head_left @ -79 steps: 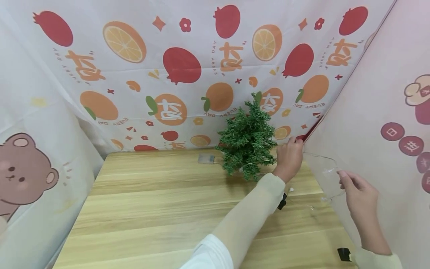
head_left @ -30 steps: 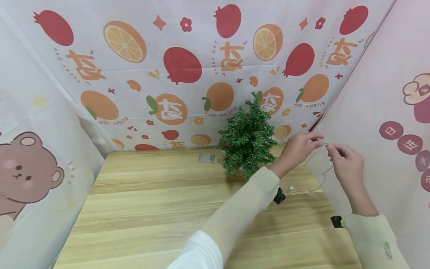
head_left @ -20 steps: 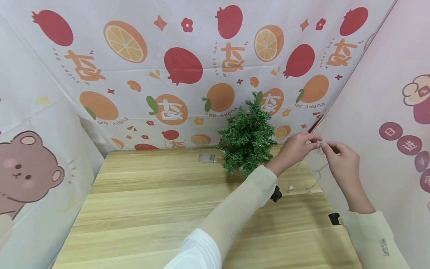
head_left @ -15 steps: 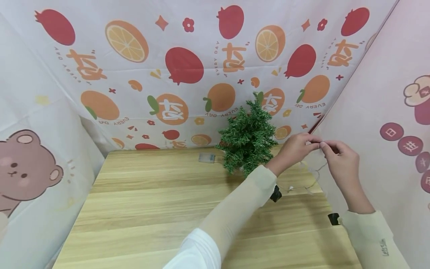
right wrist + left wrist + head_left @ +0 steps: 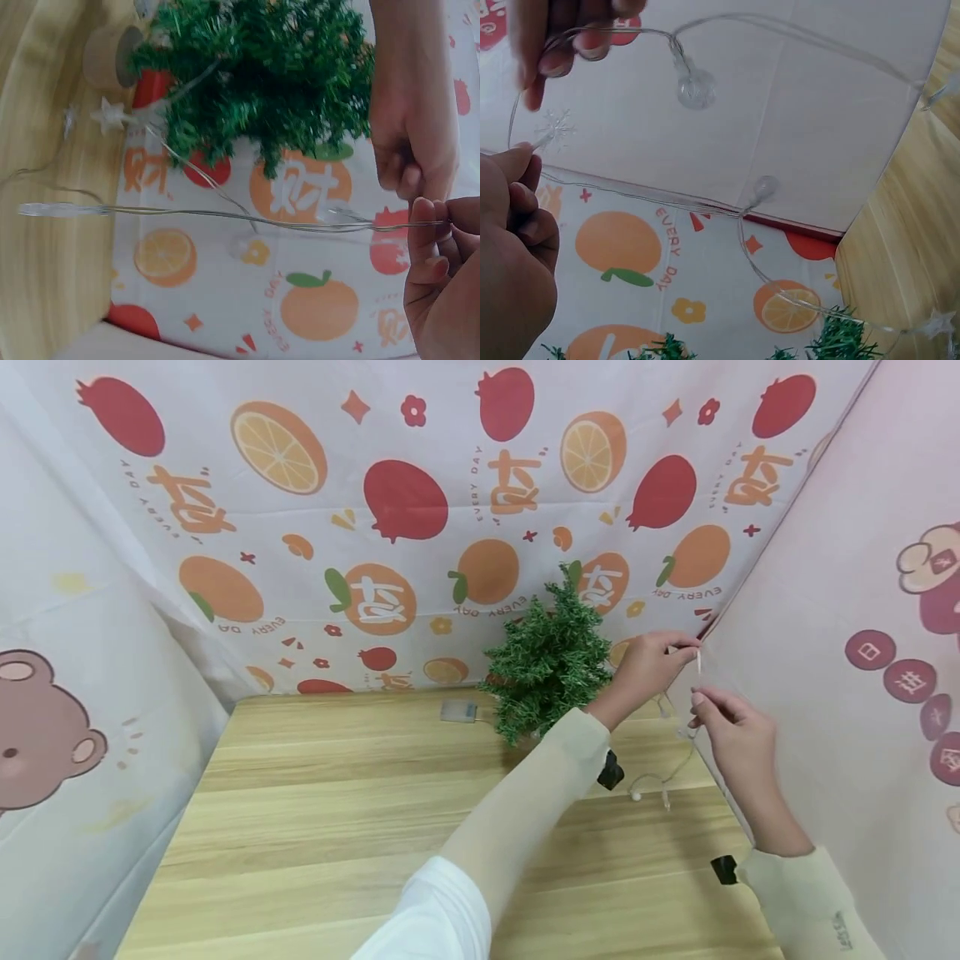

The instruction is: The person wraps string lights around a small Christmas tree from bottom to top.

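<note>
My left hand (image 5: 651,670) and right hand (image 5: 737,750) are raised right of a small green artificial tree (image 5: 551,652), above the table's right edge. Between thumb and finger, the left pinches the string lights by a snowflake-shaped bulb (image 5: 556,129). A little below it, the right pinches the thin clear wire (image 5: 300,224). From there the strand hangs to the tabletop, with a round bulb (image 5: 636,795) at the lower end of a loop. In the left wrist view another clear ball bulb (image 5: 697,90) dangles. A star bulb (image 5: 112,115) lies close to the tree.
A small flat box (image 5: 458,711) with a lead running toward the tree sits on the wooden table (image 5: 337,827), left of it. Printed cloth (image 5: 408,502) hangs behind, with a pale cloth wall (image 5: 810,635) close at the right.
The hands came together from farther apart, then parted slightly, the right dropping below the left. Both shifted a little left. The hanging strand and its round bulb moved left over the table.
</note>
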A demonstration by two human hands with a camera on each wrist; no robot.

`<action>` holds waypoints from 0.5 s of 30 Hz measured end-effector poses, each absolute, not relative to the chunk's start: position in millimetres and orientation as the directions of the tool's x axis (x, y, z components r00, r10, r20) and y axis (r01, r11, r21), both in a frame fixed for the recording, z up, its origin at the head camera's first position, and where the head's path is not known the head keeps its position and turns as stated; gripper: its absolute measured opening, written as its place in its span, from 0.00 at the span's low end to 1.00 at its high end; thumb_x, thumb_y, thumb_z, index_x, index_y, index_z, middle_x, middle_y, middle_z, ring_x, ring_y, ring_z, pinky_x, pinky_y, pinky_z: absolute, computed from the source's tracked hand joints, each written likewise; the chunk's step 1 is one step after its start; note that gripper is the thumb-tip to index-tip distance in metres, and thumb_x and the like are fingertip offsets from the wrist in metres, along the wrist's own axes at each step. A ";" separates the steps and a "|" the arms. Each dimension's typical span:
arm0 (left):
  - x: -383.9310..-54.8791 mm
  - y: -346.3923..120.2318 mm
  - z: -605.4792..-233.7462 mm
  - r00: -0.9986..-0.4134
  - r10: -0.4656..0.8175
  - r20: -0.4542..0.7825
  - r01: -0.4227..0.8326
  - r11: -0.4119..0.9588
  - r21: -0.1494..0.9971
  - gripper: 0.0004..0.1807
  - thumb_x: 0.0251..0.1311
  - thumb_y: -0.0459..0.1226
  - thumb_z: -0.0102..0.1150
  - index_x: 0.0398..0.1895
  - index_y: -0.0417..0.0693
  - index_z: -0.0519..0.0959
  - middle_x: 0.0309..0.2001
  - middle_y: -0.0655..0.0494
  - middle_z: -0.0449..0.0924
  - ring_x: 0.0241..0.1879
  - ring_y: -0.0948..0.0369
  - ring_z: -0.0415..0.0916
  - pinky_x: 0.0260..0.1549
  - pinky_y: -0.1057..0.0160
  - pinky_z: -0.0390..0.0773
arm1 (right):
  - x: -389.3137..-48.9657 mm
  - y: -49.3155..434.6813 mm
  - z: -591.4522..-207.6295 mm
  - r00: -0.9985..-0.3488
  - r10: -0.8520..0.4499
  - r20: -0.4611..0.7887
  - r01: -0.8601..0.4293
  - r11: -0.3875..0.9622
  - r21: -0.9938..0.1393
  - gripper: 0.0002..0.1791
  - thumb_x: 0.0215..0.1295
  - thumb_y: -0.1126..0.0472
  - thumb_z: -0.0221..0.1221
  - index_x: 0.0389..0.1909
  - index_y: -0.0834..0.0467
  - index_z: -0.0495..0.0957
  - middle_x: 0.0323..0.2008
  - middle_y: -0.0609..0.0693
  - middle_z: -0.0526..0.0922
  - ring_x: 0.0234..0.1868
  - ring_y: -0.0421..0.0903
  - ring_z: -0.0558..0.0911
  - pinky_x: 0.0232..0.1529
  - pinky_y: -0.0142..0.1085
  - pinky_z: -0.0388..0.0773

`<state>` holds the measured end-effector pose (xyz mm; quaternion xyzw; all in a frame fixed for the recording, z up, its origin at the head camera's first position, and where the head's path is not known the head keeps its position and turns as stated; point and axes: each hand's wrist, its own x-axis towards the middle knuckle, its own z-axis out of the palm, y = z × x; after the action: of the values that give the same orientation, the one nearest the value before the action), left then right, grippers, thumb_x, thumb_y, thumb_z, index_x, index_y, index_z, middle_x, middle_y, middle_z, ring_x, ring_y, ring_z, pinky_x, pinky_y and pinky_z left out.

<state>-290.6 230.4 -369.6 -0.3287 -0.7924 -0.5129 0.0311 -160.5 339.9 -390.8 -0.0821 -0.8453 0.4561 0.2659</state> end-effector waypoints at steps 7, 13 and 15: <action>-300.0 224.3 -362.0 -0.807 0.433 0.401 0.528 0.224 0.819 0.12 0.73 0.46 0.57 0.51 0.57 0.86 0.46 0.68 0.86 0.22 0.69 0.72 0.21 0.72 0.70 | -154.6 326.9 -400.0 -0.877 0.351 0.329 -0.096 0.543 -0.834 0.20 0.71 0.51 0.62 0.52 0.62 0.85 0.30 0.38 0.88 0.31 0.32 0.86 0.36 0.20 0.77; -303.1 222.3 -355.4 -0.834 0.412 0.368 0.471 0.182 0.863 0.12 0.74 0.46 0.56 0.51 0.59 0.86 0.42 0.69 0.86 0.15 0.64 0.63 0.16 0.69 0.66 | -150.0 325.5 -405.8 -0.888 0.367 0.277 -0.047 0.526 -0.849 0.17 0.70 0.50 0.64 0.49 0.58 0.86 0.29 0.36 0.87 0.29 0.32 0.82 0.24 0.26 0.73; -304.8 221.9 -352.7 -0.838 0.409 0.361 0.461 0.179 0.869 0.12 0.74 0.46 0.55 0.52 0.60 0.86 0.39 0.68 0.85 0.14 0.63 0.63 0.15 0.68 0.65 | -148.5 325.1 -407.7 -0.890 0.374 0.261 -0.031 0.521 -0.853 0.16 0.69 0.49 0.64 0.48 0.57 0.86 0.28 0.37 0.87 0.26 0.33 0.79 0.20 0.28 0.71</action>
<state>-304.8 221.9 -352.7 -0.2835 -0.7674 -0.5746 0.0227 -148.5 325.1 -407.7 -0.1015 -0.8459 0.4789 0.2116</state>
